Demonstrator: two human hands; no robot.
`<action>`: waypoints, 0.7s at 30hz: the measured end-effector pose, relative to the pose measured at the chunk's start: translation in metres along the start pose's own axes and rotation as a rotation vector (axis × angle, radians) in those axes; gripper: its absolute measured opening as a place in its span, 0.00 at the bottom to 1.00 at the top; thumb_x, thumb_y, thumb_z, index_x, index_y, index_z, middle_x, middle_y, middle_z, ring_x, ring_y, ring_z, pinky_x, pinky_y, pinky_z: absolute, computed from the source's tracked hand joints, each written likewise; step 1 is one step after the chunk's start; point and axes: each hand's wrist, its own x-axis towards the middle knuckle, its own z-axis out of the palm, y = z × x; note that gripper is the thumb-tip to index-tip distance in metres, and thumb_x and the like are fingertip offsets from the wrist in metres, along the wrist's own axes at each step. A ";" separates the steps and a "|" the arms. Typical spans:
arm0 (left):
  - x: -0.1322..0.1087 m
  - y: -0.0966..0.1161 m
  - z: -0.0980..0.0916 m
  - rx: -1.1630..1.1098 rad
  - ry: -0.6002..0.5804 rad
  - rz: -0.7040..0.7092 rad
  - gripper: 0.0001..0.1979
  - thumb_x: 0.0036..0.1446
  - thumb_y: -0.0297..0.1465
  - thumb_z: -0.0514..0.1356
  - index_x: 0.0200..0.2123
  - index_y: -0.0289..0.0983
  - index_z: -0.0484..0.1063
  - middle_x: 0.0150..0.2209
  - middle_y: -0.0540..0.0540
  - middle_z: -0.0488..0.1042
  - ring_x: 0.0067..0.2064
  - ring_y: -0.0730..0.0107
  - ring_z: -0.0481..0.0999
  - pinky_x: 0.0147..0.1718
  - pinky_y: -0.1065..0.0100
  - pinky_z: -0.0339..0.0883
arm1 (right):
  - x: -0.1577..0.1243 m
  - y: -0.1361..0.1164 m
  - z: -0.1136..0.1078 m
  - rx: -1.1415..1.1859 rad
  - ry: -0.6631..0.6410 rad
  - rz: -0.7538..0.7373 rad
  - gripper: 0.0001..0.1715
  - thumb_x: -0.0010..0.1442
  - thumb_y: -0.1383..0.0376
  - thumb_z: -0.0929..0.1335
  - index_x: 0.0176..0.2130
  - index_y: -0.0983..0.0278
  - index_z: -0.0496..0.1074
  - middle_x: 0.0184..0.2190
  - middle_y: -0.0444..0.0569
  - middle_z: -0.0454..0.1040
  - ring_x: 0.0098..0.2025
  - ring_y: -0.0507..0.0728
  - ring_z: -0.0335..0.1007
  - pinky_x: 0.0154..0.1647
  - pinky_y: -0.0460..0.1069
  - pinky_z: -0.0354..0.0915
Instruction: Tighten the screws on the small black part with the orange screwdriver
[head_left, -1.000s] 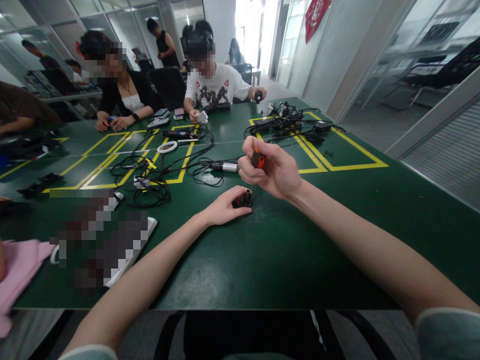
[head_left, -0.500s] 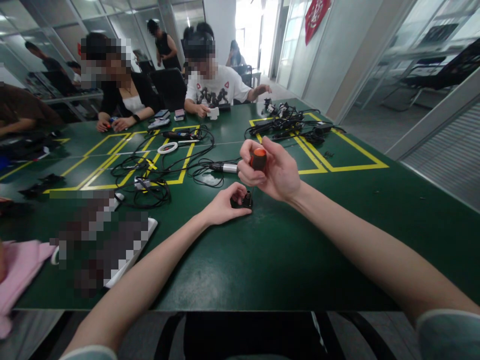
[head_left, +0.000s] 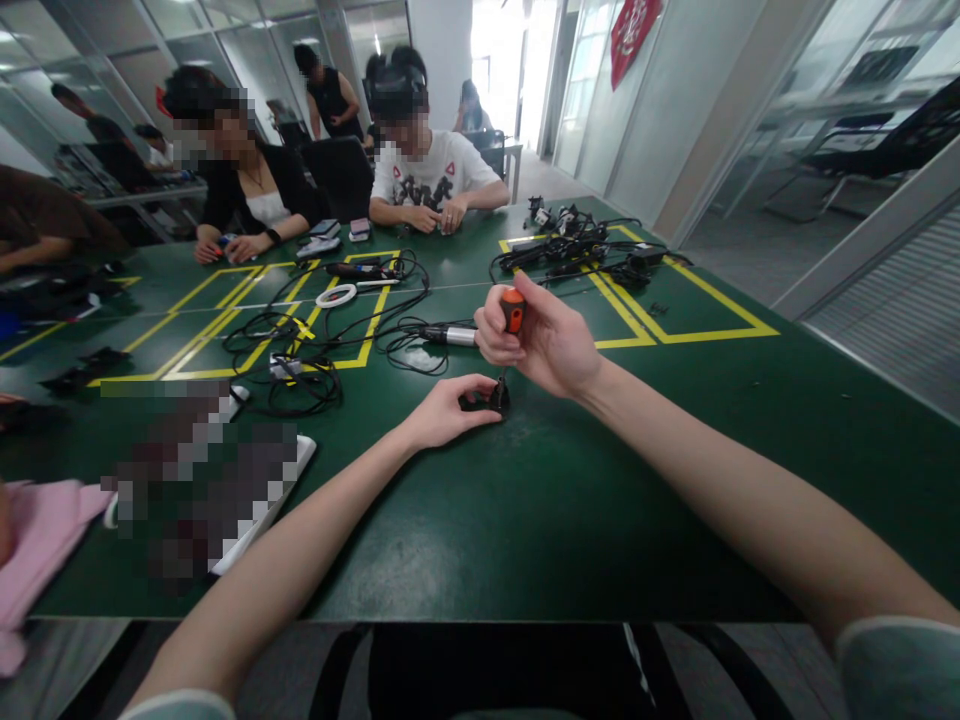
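My right hand (head_left: pixel 551 335) is wrapped round the orange and black handle of a screwdriver (head_left: pixel 514 311). Its shaft points down, and the tip meets or nearly meets a small black part (head_left: pixel 498 398). That part rests on the green table, pinched between the thumb and fingers of my left hand (head_left: pixel 450 408). Its exact kind is too small to make out, and my left fingers cover some of it.
Behind my hands lies a silver cylinder (head_left: pixel 452 336) with black cable. A heap of black cables (head_left: pixel 577 245) sits farther back. Pixelated white-edged objects (head_left: pixel 262 500) lie left, near a pink cloth (head_left: pixel 49 540). Two people sit across the green table (head_left: pixel 600 540).
The screwdriver has become more upright and come down slightly over the black part. My left hand has barely moved. The co-worker in white has brought both hands together.
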 end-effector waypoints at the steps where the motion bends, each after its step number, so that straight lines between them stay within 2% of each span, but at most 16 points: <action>1: 0.000 -0.001 0.001 -0.029 0.007 -0.005 0.18 0.57 0.34 0.75 0.49 0.37 0.78 0.47 0.44 0.83 0.50 0.60 0.82 0.54 0.59 0.72 | 0.000 0.000 0.000 0.002 0.001 0.006 0.35 0.73 0.41 0.66 0.25 0.63 0.64 0.18 0.37 0.53 0.19 0.47 0.44 0.21 0.44 0.46; 5: -0.001 -0.005 0.002 -0.131 0.018 -0.004 0.19 0.55 0.33 0.76 0.45 0.37 0.73 0.45 0.44 0.82 0.50 0.60 0.83 0.56 0.58 0.73 | 0.000 0.002 -0.002 0.015 -0.010 -0.007 0.39 0.71 0.35 0.63 0.25 0.62 0.63 0.16 0.36 0.49 0.18 0.47 0.40 0.20 0.44 0.43; 8: -0.002 -0.006 0.002 -0.069 0.035 0.021 0.16 0.56 0.34 0.76 0.40 0.38 0.72 0.42 0.46 0.81 0.45 0.62 0.81 0.51 0.59 0.73 | 0.000 0.003 -0.002 0.020 -0.033 -0.039 0.39 0.69 0.34 0.65 0.25 0.62 0.63 0.16 0.35 0.49 0.18 0.47 0.39 0.19 0.44 0.42; 12: -0.002 -0.003 0.001 0.031 0.056 0.025 0.14 0.57 0.33 0.75 0.37 0.37 0.73 0.40 0.47 0.81 0.41 0.65 0.77 0.46 0.62 0.70 | 0.000 0.004 -0.004 0.000 -0.043 -0.059 0.36 0.70 0.38 0.67 0.26 0.62 0.63 0.16 0.34 0.50 0.18 0.46 0.40 0.20 0.43 0.44; 16: -0.001 0.001 0.001 0.065 0.052 0.002 0.13 0.57 0.34 0.74 0.38 0.37 0.74 0.41 0.47 0.82 0.40 0.66 0.75 0.45 0.63 0.70 | 0.000 0.006 -0.006 -0.020 -0.020 -0.055 0.31 0.70 0.41 0.68 0.29 0.61 0.63 0.17 0.34 0.51 0.19 0.46 0.40 0.20 0.43 0.45; 21: -0.001 0.002 0.001 0.073 0.046 -0.007 0.13 0.57 0.37 0.73 0.39 0.37 0.75 0.35 0.50 0.78 0.35 0.68 0.71 0.38 0.66 0.67 | -0.001 0.007 -0.008 0.025 -0.040 -0.097 0.22 0.69 0.49 0.71 0.34 0.60 0.62 0.19 0.34 0.55 0.19 0.46 0.42 0.21 0.42 0.44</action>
